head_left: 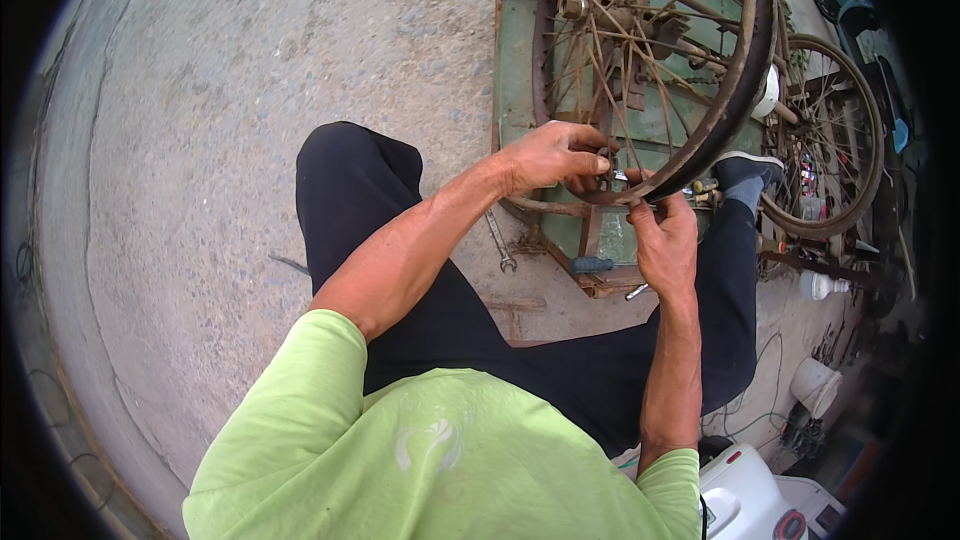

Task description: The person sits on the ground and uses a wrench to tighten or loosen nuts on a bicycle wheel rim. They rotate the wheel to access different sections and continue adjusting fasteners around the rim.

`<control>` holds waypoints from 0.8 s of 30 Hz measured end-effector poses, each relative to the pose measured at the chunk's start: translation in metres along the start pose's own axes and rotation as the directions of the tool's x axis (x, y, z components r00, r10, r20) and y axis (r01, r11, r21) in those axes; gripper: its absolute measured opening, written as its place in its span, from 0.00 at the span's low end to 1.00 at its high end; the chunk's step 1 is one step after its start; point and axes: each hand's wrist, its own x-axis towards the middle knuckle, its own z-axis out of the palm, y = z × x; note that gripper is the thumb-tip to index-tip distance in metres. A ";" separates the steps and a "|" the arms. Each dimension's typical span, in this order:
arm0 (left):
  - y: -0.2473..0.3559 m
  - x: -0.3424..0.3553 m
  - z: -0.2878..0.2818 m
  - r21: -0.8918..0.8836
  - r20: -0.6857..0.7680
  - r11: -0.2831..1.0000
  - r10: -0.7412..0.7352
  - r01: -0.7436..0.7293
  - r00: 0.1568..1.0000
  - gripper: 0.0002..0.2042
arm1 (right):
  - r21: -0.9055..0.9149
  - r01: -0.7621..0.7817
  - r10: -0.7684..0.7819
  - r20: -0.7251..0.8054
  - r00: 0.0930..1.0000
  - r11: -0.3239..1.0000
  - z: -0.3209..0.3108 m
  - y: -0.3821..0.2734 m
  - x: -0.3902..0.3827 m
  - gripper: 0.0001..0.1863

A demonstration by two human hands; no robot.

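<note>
A rusty bicycle wheel (742, 60) with thin spokes stands over a green metal frame (520, 60). My left hand (555, 160) is at the lower inner side of the rim, fingers curled on a small part among the spokes that I cannot make out. My right hand (660, 235) grips the underside of the rim, thumb up against it, its other fingertips partly hidden. A blue-handled screwdriver (590, 265) lies on the frame below my hands. An open-ended wrench (505, 255) lies at the frame's left. Small tools (705, 186) sit to the right, partly hidden by the rim.
A second wheel (865, 140) is at the right, near my shoe (745, 168). Lower right are a white bucket (815, 385), green cords (750, 420) and a white machine (740, 490). My bent legs (350, 170) rest either side of my arms on the concrete floor (220, 90).
</note>
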 end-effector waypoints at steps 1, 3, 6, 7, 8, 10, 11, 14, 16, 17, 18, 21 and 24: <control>0.005 -0.001 0.001 0.043 -0.016 0.999 -0.017 0.018 1.000 0.24 | -0.007 -0.008 0.008 0.003 1.000 1.000 -0.001 -0.002 0.000 0.13; 0.013 -0.003 0.004 0.129 -0.050 0.990 -0.049 0.055 0.998 0.22 | -0.020 -0.021 0.021 0.009 1.000 1.000 -0.001 -0.004 0.000 0.14; 0.011 0.000 0.000 0.204 -0.043 0.972 -0.110 0.117 0.993 0.22 | -0.026 -0.037 0.038 0.017 0.999 0.999 0.000 -0.005 0.000 0.14; 0.011 0.000 0.000 0.186 -0.040 0.976 -0.107 0.113 0.993 0.21 | -0.021 -0.044 0.044 0.019 0.999 0.999 0.000 -0.006 0.000 0.14; 0.011 0.000 -0.001 0.167 -0.037 0.980 -0.104 0.109 0.994 0.21 | -0.016 -0.051 0.051 0.021 0.998 0.999 0.000 -0.007 0.000 0.14; 0.009 0.000 -0.001 0.136 -0.031 0.986 -0.093 0.096 0.995 0.20 | -0.029 -0.054 0.055 0.022 0.998 0.998 0.000 -0.008 -0.001 0.14; 0.009 0.000 -0.002 0.124 -0.029 0.988 -0.084 0.087 0.996 0.20 | -0.035 -0.056 0.057 0.022 0.998 0.998 0.000 -0.008 -0.001 0.14; 0.007 0.002 -0.004 0.100 -0.005 0.992 -0.070 0.070 0.998 0.20 | -0.021 -0.041 0.042 0.020 0.999 0.999 0.000 -0.003 0.000 0.14; 0.001 0.004 -0.006 0.029 0.018 0.998 -0.053 0.052 0.998 0.21 | -0.020 -0.043 0.044 0.025 0.999 0.999 0.000 -0.005 0.001 0.14; -0.004 0.005 -0.006 -0.039 0.033 0.999 -0.037 0.038 0.999 0.23 | -0.016 -0.045 0.046 0.031 0.998 0.999 -0.001 -0.008 0.001 0.14; -0.004 0.006 -0.005 -0.107 0.050 0.994 -0.020 0.025 0.999 0.24 | -0.014 -0.049 0.049 0.034 0.998 0.999 -0.002 -0.011 0.002 0.14; -0.001 0.006 -0.004 -0.155 0.067 0.986 -0.050 0.060 0.996 0.28 | 0.002 -0.055 0.055 0.055 0.997 0.998 -0.011 -0.022 0.004 0.14; 0.008 0.006 -0.006 -0.148 0.165 0.988 -0.011 0.036 0.986 0.32 | 0.005 -0.054 0.053 0.076 0.996 0.999 -0.023 -0.040 0.009 0.15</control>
